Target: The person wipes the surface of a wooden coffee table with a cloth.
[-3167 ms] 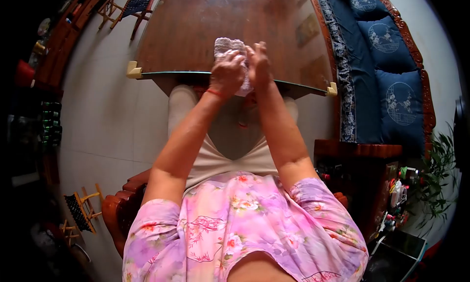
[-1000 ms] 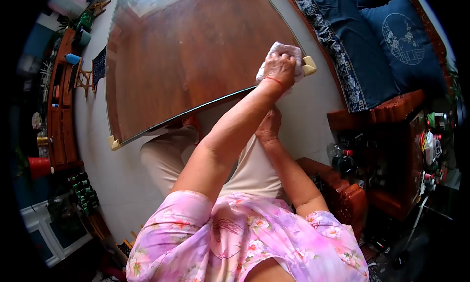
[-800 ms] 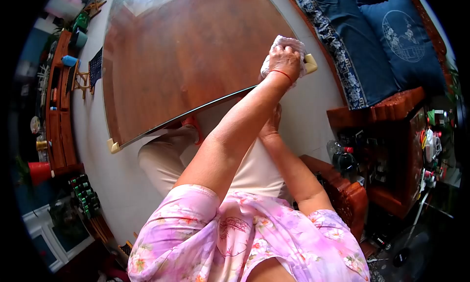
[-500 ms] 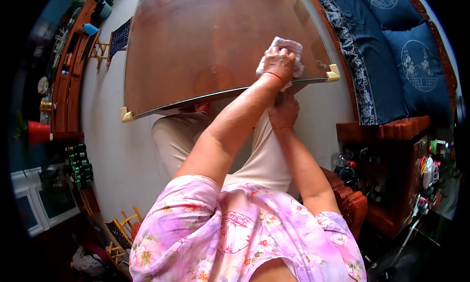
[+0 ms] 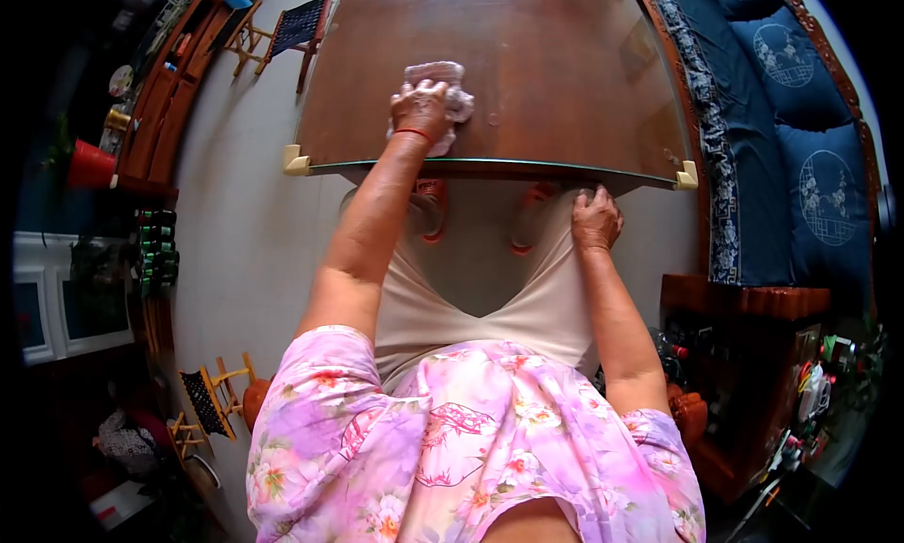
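Observation:
My left hand (image 5: pixel 421 110) presses a crumpled pale pink cloth (image 5: pixel 436 74) down on the glass-topped brown table (image 5: pixel 537 91), its fingers bent over the folds. The cloth lies near the table's left front part, and part of it is hidden under the palm. A red string circles that wrist. My right hand (image 5: pixel 596 220) rests on my right knee, just below the table's front edge, its fingers draped over the light trousers (image 5: pixel 490 331) and holding nothing.
Cream corner guards (image 5: pixel 297 161) cap the table's front corners. A sofa with blue cushions (image 5: pixel 817 185) runs along the right. At the left stand a folding stool (image 5: pixel 299 27) and a wooden cabinet (image 5: pixel 155 138); another folding stool (image 5: pixel 209 399) is lower left.
My left hand has swept the cloth leftward across the tabletop, from near the right front corner. My right hand has moved slightly right on my knee. The view has shifted.

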A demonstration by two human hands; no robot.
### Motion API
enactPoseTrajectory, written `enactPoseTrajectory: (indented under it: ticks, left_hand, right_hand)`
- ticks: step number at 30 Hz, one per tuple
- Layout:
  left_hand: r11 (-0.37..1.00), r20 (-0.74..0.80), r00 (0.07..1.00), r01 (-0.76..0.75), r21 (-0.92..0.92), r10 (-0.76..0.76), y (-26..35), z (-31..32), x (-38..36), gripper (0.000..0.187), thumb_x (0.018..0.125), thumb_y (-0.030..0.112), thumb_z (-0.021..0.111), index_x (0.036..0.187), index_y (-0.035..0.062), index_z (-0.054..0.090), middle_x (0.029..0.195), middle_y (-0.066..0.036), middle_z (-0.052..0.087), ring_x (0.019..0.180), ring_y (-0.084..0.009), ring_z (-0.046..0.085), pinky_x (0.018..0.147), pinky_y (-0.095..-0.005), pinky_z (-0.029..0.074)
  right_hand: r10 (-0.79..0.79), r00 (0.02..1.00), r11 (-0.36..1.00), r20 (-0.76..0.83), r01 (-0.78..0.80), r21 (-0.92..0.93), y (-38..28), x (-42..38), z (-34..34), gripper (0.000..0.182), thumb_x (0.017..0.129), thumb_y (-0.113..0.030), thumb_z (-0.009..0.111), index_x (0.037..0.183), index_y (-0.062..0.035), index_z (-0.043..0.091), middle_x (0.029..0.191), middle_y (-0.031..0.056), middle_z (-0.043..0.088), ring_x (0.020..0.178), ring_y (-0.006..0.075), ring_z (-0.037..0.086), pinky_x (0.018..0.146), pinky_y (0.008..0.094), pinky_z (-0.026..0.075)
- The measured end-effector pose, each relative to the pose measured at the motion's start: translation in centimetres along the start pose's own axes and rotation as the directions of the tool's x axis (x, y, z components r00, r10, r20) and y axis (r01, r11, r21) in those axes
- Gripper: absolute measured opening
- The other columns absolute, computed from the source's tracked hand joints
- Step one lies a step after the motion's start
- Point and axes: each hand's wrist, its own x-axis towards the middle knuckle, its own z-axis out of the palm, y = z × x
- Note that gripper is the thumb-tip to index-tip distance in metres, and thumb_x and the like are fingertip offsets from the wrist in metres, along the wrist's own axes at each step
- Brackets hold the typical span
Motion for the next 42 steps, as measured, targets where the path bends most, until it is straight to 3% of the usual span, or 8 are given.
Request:
enactPoseTrajectory:
  ticks: [5, 9, 16, 23, 29, 34, 40, 42]
  left_hand:
    - [0.984, -0.022, 0.987, 0.163, 0.076, -0.162, -9.1, 1.1, -0.6, 0.046, 0.077, 0.024, 0.057, 0.123, 0.0247, 0.058, 0.125, -0.001, 0.057, 0.108, -0.0263, 0.057, 0.090, -0.0421, 0.047]
    - [0.947, 0.012, 0.950, 0.311, 0.081, -0.313, -13.8, 0.5, -1.8, 0.044, 0.078, 0.032, 0.063, 0.121, 0.0240, 0.058, 0.125, -0.001, 0.057, 0.113, -0.0269, 0.055, 0.093, -0.0420, 0.046]
    - [0.890, 0.047, 0.889, 0.453, 0.052, -0.455, -14.1, 0.7, -1.7, 0.042, 0.079, 0.026, 0.058, 0.121, 0.0235, 0.057, 0.123, -0.003, 0.058, 0.113, -0.0289, 0.055, 0.095, -0.0417, 0.045]
    - [0.971, -0.008, 0.973, 0.231, 0.060, -0.231, -6.3, 0.9, -3.0, 0.046, 0.076, 0.024, 0.058, 0.122, 0.0219, 0.057, 0.121, -0.001, 0.058, 0.109, -0.0286, 0.057, 0.089, -0.0438, 0.049]
    - [0.999, -0.052, 0.999, 0.016, 0.032, -0.014, 2.7, 1.0, -2.6, 0.044, 0.073, 0.026, 0.061, 0.117, 0.0224, 0.060, 0.118, 0.000, 0.060, 0.107, -0.0266, 0.057, 0.083, -0.0450, 0.048]
    - [0.984, -0.007, 0.987, -0.158, -0.084, 0.158, 11.0, -0.3, -2.0, 0.042, 0.073, 0.026, 0.063, 0.114, 0.0212, 0.061, 0.117, -0.001, 0.059, 0.110, -0.0266, 0.056, 0.089, -0.0457, 0.043]
    - [0.908, -0.027, 0.920, -0.391, -0.148, 0.392, 21.2, 0.1, 0.2, 0.035, 0.073, 0.021, 0.061, 0.108, 0.0203, 0.062, 0.111, -0.003, 0.061, 0.107, -0.0277, 0.056, 0.085, -0.0448, 0.046]
    - [0.882, -0.047, 0.896, -0.442, -0.164, 0.441, 23.9, 0.5, 0.7, 0.029, 0.074, 0.020, 0.058, 0.103, 0.0193, 0.062, 0.107, -0.005, 0.062, 0.107, -0.0282, 0.057, 0.084, -0.0459, 0.045]
  right_hand:
    - [0.037, 0.999, 0.999, 0.002, -0.037, -0.002, 0.7, 0.2, -0.1, 0.041, 0.083, -0.037, 0.053, 0.110, -0.0063, 0.060, 0.108, 0.0138, 0.063, 0.104, 0.0298, 0.058, 0.094, 0.0444, 0.039]
    - [0.043, 0.999, 0.999, 0.005, -0.043, 0.017, 0.7, 0.3, 0.0, 0.040, 0.083, -0.036, 0.053, 0.110, -0.0071, 0.060, 0.108, 0.0140, 0.063, 0.104, 0.0308, 0.058, 0.095, 0.0446, 0.039]
    - [0.047, 0.998, 0.997, 0.036, -0.049, 0.066, 0.2, 0.7, -0.4, 0.041, 0.083, -0.036, 0.053, 0.109, -0.0053, 0.061, 0.110, 0.0147, 0.063, 0.104, 0.0320, 0.058, 0.095, 0.0441, 0.039]
    - [0.071, 0.987, 0.993, 0.144, -0.084, 0.082, -0.9, 1.4, -0.7, 0.037, 0.085, -0.037, 0.052, 0.104, -0.0068, 0.063, 0.107, 0.0145, 0.063, 0.102, 0.0334, 0.058, 0.086, 0.0447, 0.047]
    - [-0.006, 0.996, 0.995, 0.092, -0.003, 0.103, -1.5, 1.1, 0.0, 0.035, 0.085, -0.036, 0.052, 0.100, -0.0066, 0.063, 0.103, 0.0142, 0.063, 0.096, 0.0329, 0.060, 0.081, 0.0447, 0.049]
    - [-0.031, 0.998, 0.996, 0.051, 0.026, 0.088, -1.4, 0.8, 0.0, 0.033, 0.085, -0.035, 0.053, 0.096, -0.0057, 0.063, 0.099, 0.0152, 0.063, 0.093, 0.0333, 0.060, 0.078, 0.0446, 0.050]
    - [-0.049, 0.998, 0.979, -0.024, 0.053, 0.196, -0.6, 0.9, 0.4, 0.032, 0.081, -0.035, 0.056, 0.091, -0.0050, 0.062, 0.092, 0.0157, 0.062, 0.089, 0.0333, 0.060, 0.076, 0.0451, 0.050]
    - [-0.028, 0.997, 0.976, 0.075, 0.011, 0.220, -0.9, 1.4, -0.3, 0.031, 0.080, -0.033, 0.057, 0.090, -0.0047, 0.062, 0.091, 0.0168, 0.062, 0.089, 0.0343, 0.059, 0.076, 0.0451, 0.049]
